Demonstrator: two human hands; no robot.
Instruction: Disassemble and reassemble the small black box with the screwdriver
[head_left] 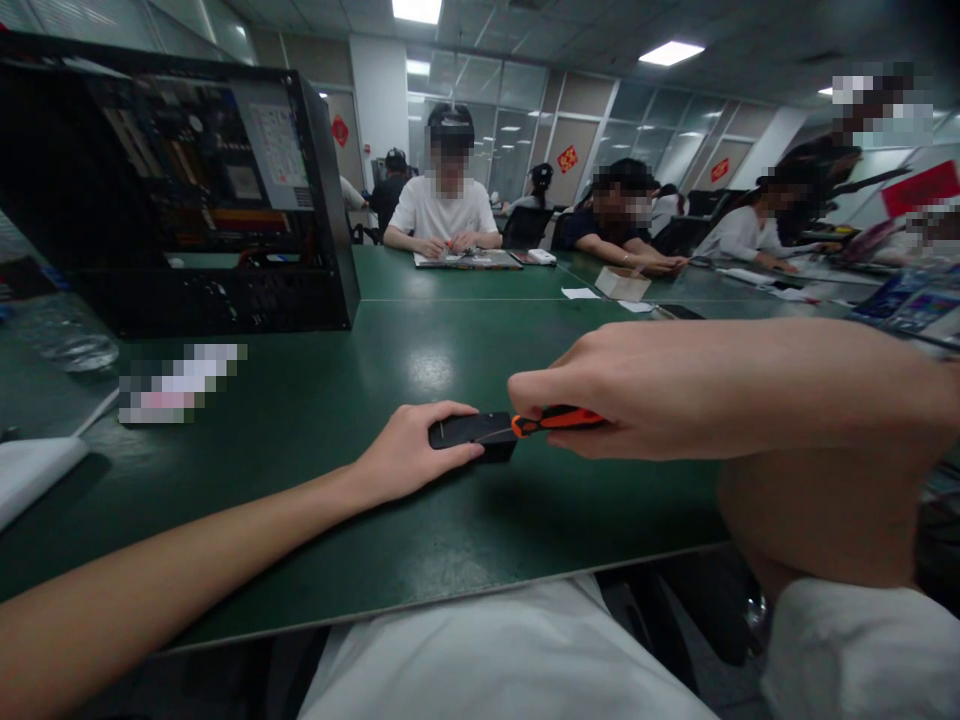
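Observation:
A small flat black box lies on the green table in front of me. My left hand rests on its left end and holds it down. My right hand grips an orange-and-black handled tool, probably a screwdriver, lying nearly level. Its tip end meets the right side of the black box. My fingers hide most of the handle.
An open black computer case stands at the far left, its insides facing me. A clear plastic bottle lies beside it and a white object at the left edge. Several people sit at the far tables with papers and small boxes.

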